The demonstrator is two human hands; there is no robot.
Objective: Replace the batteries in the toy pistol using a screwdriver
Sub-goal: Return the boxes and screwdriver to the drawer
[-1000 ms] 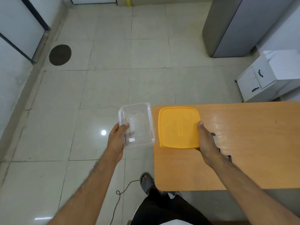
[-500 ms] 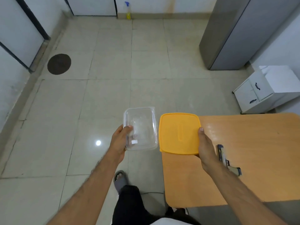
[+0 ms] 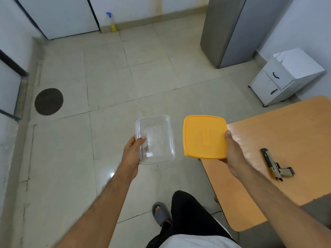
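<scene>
So the left hand (image 3: 131, 154) is gripping a clear plastic container (image 3: 155, 139) by its near-left edge, thumb curled over the rim, and it's hanging out over the tiled floor (image 3: 107, 77). The right hand (image 3: 232, 154) is pinching a yellow lid (image 3: 204, 136) at its right edge, thumb on top and the other fingers hidden underneath. The lid is sitting right at the tabletop (image 3: 286, 126) corner, partly over the floor, a small gap apart from the container.

The toy pistol (image 3: 274, 164) is lying flat on the tabletop to the right of the right hand, not touching it, barrel pointing away from the person. Can't spot a screwdriver or batteries from this angle.

Further back, a grey cabinet (image 3: 238, 29) and a small white drawer unit (image 3: 284, 77) are standing by the wall, and a spray bottle (image 3: 112, 21) is sitting on the floor.
</scene>
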